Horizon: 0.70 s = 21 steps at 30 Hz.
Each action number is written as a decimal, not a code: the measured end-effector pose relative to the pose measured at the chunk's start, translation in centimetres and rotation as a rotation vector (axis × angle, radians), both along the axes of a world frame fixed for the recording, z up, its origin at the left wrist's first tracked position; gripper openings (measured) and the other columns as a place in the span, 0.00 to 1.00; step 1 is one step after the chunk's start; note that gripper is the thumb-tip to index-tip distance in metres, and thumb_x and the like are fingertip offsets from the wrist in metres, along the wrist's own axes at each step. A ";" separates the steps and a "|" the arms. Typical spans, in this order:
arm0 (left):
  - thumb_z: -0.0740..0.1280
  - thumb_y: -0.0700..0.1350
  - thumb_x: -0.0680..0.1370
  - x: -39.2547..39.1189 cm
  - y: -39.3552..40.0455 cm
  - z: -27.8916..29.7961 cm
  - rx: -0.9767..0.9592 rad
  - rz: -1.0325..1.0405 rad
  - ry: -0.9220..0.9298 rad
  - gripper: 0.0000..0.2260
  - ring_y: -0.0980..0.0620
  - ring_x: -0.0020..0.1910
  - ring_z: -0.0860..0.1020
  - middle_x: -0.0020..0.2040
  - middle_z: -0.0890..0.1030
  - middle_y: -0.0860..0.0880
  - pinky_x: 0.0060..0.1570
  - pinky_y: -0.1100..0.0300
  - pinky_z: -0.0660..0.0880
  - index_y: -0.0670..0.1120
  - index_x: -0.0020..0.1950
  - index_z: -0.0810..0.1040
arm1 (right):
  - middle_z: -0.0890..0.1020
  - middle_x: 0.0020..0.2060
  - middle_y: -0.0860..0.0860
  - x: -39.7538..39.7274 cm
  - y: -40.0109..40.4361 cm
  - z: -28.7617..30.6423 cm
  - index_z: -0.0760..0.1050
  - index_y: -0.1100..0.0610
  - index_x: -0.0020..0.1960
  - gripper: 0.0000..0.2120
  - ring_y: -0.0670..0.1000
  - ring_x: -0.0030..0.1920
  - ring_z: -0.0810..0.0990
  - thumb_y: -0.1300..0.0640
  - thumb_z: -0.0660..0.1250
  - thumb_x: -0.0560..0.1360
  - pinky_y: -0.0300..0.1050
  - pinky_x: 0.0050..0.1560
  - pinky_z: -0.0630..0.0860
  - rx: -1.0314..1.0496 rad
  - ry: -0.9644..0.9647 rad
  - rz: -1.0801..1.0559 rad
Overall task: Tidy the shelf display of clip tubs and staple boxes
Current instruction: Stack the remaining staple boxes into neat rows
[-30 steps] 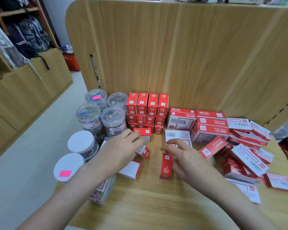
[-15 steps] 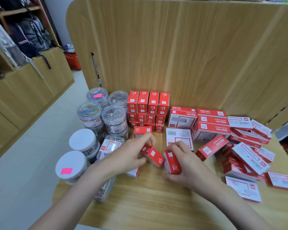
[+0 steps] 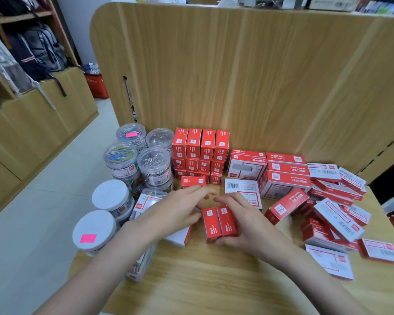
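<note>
Two small red staple boxes [image 3: 220,223] now stand pressed side by side, long faces touching, where half a second ago I had one in each hand and apart, and a second ago both lay loose on the shelf top [image 3: 214,280]. Right hand [image 3: 248,226]: cupped round the pair from its outer side and beneath, thumb closing on the near end. Left hand [image 3: 178,212]: fingers curled against the pair's other side, pressing inward; whether it bears any weight I cannot tell. Just beyond the grip: one loose red box [image 3: 193,181], then the tidy block of small boxes [image 3: 200,151]. Outboard of the left hand: clip tubs [image 3: 134,164]. Outboard of the right hand: a disordered heap of larger boxes [image 3: 337,208]. Judgement: strays are being paired for return to the block; the heap remains unsorted.
</note>
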<state>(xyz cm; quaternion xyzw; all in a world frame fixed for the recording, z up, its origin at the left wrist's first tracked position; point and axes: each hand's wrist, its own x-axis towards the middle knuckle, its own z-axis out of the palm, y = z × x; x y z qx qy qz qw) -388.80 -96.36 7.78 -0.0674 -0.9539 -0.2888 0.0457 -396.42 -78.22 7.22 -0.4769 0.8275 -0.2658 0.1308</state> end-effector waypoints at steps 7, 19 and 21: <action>0.59 0.44 0.74 1.7 -2.2 2.7 -0.131 0.125 0.369 0.13 0.58 0.48 0.74 0.50 0.78 0.52 0.49 0.67 0.70 0.43 0.54 0.77 | 0.70 0.46 0.43 -0.7 -0.7 1.2 0.68 0.46 0.53 0.25 0.35 0.47 0.70 0.39 0.70 0.60 0.29 0.46 0.66 -0.112 -0.009 -0.025; 0.64 0.43 0.76 -1.0 -4.9 6.5 -0.171 0.488 0.303 0.18 0.47 0.61 0.71 0.62 0.75 0.47 0.64 0.52 0.63 0.42 0.66 0.70 | 0.66 0.47 0.49 -6.1 -10.4 12.2 0.72 0.56 0.61 0.30 0.46 0.47 0.68 0.48 0.76 0.63 0.30 0.45 0.59 -0.216 0.189 -0.145; 0.64 0.43 0.76 -1.5 -5.0 6.3 -0.193 0.487 0.269 0.21 0.47 0.63 0.70 0.63 0.74 0.47 0.66 0.53 0.57 0.44 0.69 0.67 | 0.66 0.49 0.50 -5.9 -11.2 11.6 0.72 0.57 0.61 0.29 0.48 0.49 0.71 0.48 0.76 0.64 0.33 0.50 0.63 -0.180 0.210 -0.125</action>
